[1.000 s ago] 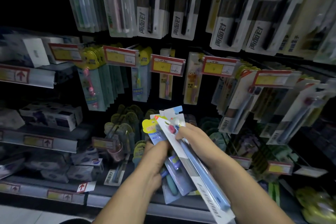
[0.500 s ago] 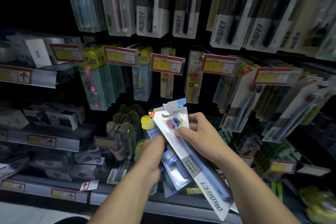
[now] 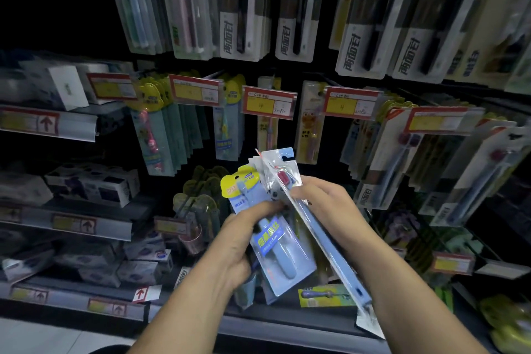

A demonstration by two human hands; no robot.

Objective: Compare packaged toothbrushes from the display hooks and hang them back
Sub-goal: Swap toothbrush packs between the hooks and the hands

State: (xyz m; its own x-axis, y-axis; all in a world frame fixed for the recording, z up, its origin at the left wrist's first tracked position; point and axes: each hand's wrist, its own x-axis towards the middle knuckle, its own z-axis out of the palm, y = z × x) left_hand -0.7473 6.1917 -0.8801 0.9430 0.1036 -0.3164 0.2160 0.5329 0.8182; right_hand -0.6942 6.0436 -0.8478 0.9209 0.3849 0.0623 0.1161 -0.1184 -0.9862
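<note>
I hold several packaged toothbrushes in front of the display hooks. My left hand (image 3: 242,241) grips a blue children's toothbrush pack (image 3: 280,256) with a yellow header, along with other packs behind it. My right hand (image 3: 324,204) pinches a long white pack (image 3: 330,241) holding a light blue toothbrush with a red head. This long pack is tilted, its top near the middle of the view and its lower end pointing down to the right. Both packs overlap between my hands.
Rows of packaged toothbrushes (image 3: 359,46) hang on hooks above and to the right. Red and yellow price tags (image 3: 267,103) stick out from the hook ends. Boxed goods (image 3: 94,184) sit on shelves at the left. More packs (image 3: 201,195) hang low behind my hands.
The long white pack has turned edge-on and slid to the right, uncovering the blue children's pack in my left hand. Both hands stayed close together in front of the hooks.
</note>
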